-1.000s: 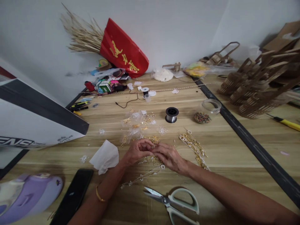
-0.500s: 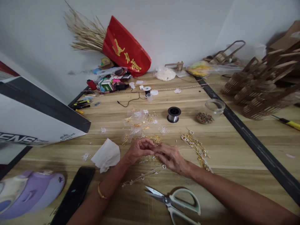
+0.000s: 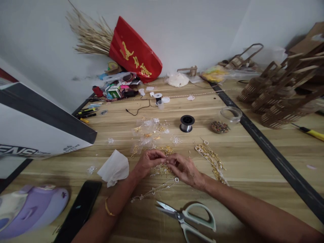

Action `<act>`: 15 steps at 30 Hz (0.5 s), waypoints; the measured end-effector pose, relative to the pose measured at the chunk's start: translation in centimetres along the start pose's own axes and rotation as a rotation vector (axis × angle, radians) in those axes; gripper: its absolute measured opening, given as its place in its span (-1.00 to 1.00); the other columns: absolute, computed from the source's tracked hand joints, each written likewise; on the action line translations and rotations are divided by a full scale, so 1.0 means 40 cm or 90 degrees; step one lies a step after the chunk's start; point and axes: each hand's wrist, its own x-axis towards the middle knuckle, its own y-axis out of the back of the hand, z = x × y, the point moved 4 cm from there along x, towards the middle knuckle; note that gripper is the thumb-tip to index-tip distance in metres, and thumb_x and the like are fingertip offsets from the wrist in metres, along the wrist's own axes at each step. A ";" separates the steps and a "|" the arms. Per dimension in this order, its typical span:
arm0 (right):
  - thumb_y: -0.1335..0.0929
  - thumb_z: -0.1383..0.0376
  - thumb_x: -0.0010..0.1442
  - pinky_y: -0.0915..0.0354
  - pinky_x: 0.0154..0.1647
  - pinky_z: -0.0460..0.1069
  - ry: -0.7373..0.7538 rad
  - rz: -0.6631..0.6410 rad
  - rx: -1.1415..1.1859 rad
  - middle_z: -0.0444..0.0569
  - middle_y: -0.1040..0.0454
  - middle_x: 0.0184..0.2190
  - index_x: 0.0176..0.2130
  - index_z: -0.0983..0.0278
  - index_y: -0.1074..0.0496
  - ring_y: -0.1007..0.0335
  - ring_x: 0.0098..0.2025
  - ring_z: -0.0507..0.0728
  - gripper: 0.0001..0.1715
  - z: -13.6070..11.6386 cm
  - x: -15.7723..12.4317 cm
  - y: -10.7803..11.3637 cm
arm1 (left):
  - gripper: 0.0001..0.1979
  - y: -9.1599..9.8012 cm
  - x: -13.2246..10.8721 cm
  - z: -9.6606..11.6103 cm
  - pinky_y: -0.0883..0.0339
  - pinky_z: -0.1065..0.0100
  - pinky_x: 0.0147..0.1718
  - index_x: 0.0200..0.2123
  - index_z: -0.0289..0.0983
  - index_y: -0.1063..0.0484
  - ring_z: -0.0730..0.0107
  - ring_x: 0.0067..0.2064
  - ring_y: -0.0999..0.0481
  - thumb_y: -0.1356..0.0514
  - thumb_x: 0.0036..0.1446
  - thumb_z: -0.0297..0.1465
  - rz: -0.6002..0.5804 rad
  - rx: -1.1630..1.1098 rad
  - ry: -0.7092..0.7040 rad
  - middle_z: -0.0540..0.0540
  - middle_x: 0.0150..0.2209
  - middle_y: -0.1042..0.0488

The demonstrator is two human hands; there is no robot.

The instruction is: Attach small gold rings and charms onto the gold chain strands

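Over a scatter of gold and silver beads (image 3: 163, 170), my left hand (image 3: 149, 162) and my right hand (image 3: 184, 170) meet fingertip to fingertip. Each pinches thumb against forefinger; whatever lies between the tips is too small to make out. Just below them a silver beaded chain (image 3: 154, 190) with a ring at one end lies on the wood. Scissors (image 3: 180, 216) with pale green handles rest partly spread nearer to me. Several gold and silver beaded chains (image 3: 211, 158) with rings lie to the right of my right hand.
Beyond my hands stand a spool of wire (image 3: 187, 124) and a clear jar (image 3: 220, 126) of coloured beads. To the left are a white paper (image 3: 114, 167), a black phone (image 3: 78, 211), a purple device (image 3: 37, 209) and a large box (image 3: 43, 125). Small woven baskets (image 3: 275, 98) crowd the right.
My right hand's fingers have lifted and curled, showing a gap behind the pinch. My left hand stays nearly in place. The whole view has shifted slightly.
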 end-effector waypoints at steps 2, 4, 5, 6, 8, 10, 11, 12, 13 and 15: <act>-0.28 0.30 0.24 -0.26 -0.44 -0.12 -0.015 0.005 -0.004 -0.10 -0.41 -0.46 -0.16 0.28 -0.34 -0.31 -0.48 0.00 -0.85 0.001 0.001 0.003 | -0.79 0.023 0.004 0.005 -0.32 0.41 -0.36 -0.44 -0.34 -0.53 0.45 -0.43 -0.46 -0.38 -0.18 -0.35 0.048 0.042 -0.003 -0.04 -0.48 -0.53; -0.28 0.28 0.24 -0.26 -0.45 -0.12 -0.030 0.017 -0.008 -0.10 -0.41 -0.47 -0.18 0.28 -0.34 -0.31 -0.48 -0.01 -0.85 0.001 0.003 0.008 | -0.78 0.053 0.009 0.019 -0.34 0.41 -0.39 -0.46 -0.34 -0.53 0.44 -0.46 -0.47 -0.39 -0.22 -0.35 0.107 0.056 -0.018 -0.03 -0.52 -0.53; -0.28 0.27 0.24 -0.26 -0.45 -0.13 -0.035 0.022 -0.011 -0.11 -0.40 -0.48 -0.18 0.28 -0.34 -0.31 -0.48 -0.01 -0.85 0.001 0.004 0.010 | -0.78 0.068 0.010 0.029 -0.35 0.40 -0.37 -0.45 -0.33 -0.53 0.43 -0.46 -0.47 -0.38 -0.21 -0.34 0.132 0.066 -0.029 -0.03 -0.52 -0.53; -0.28 0.27 0.24 -0.26 -0.45 -0.13 -0.037 0.027 -0.014 -0.11 -0.40 -0.49 -0.18 0.28 -0.35 -0.30 -0.48 -0.01 -0.85 0.001 0.005 0.011 | -0.79 0.083 0.012 0.041 -0.36 0.39 -0.37 -0.46 -0.33 -0.52 0.43 -0.47 -0.47 -0.38 -0.22 -0.34 0.155 0.078 -0.042 -0.03 -0.54 -0.53; -0.28 0.27 0.24 -0.26 -0.45 -0.13 -0.035 0.034 -0.018 -0.12 -0.40 -0.48 -0.19 0.28 -0.35 -0.30 -0.48 -0.02 -0.85 0.002 0.007 0.012 | -0.79 0.110 0.014 0.061 -0.36 0.39 -0.37 -0.49 -0.33 -0.51 0.44 -0.48 -0.46 -0.38 -0.22 -0.33 0.185 0.110 -0.059 -0.01 -0.57 -0.51; -0.28 0.28 0.24 -0.26 -0.44 -0.13 -0.032 0.035 -0.022 -0.12 -0.39 -0.48 -0.20 0.28 -0.35 -0.30 -0.48 -0.02 -0.86 0.003 0.007 0.012 | -0.76 0.135 0.014 0.077 -0.35 0.41 -0.39 -0.52 -0.34 -0.48 0.45 -0.49 -0.45 -0.38 -0.24 -0.31 0.212 0.136 -0.073 -0.01 -0.58 -0.50; -0.28 0.28 0.24 -0.26 -0.44 -0.13 -0.033 0.034 -0.020 -0.11 -0.39 -0.48 -0.20 0.28 -0.35 -0.30 -0.48 -0.02 -0.87 0.004 0.007 0.011 | -0.76 0.147 0.014 0.082 -0.34 0.42 -0.41 -0.52 -0.34 -0.47 0.47 -0.49 -0.44 -0.37 -0.22 -0.30 0.229 0.155 -0.081 -0.01 -0.58 -0.49; -0.28 0.28 0.24 -0.26 -0.44 -0.13 -0.035 0.032 -0.017 -0.11 -0.39 -0.48 -0.20 0.29 -0.35 -0.30 -0.47 -0.02 -0.86 0.006 0.006 0.010 | -0.76 0.158 0.013 0.087 -0.31 0.44 -0.43 -0.51 -0.34 -0.46 0.49 -0.50 -0.42 -0.36 -0.19 -0.29 0.241 0.177 -0.089 0.00 -0.58 -0.48; -0.28 0.28 0.24 -0.26 -0.45 -0.13 -0.038 0.030 -0.012 -0.11 -0.39 -0.48 -0.20 0.29 -0.35 -0.30 -0.47 -0.02 -0.86 0.009 0.005 0.009 | -0.76 0.167 0.012 0.090 -0.29 0.46 -0.46 -0.52 -0.34 -0.45 0.50 -0.51 -0.40 -0.34 -0.17 -0.28 0.250 0.200 -0.098 0.00 -0.59 -0.47; -0.28 0.27 0.24 -0.25 -0.47 -0.13 -0.048 0.029 0.001 -0.12 -0.38 -0.48 -0.18 0.29 -0.35 -0.29 -0.49 -0.02 -0.84 0.015 0.001 0.007 | -0.75 0.183 0.009 0.094 -0.22 0.48 -0.51 -0.53 -0.34 -0.43 0.53 -0.54 -0.35 -0.32 -0.13 -0.25 0.265 0.251 -0.118 0.02 -0.61 -0.42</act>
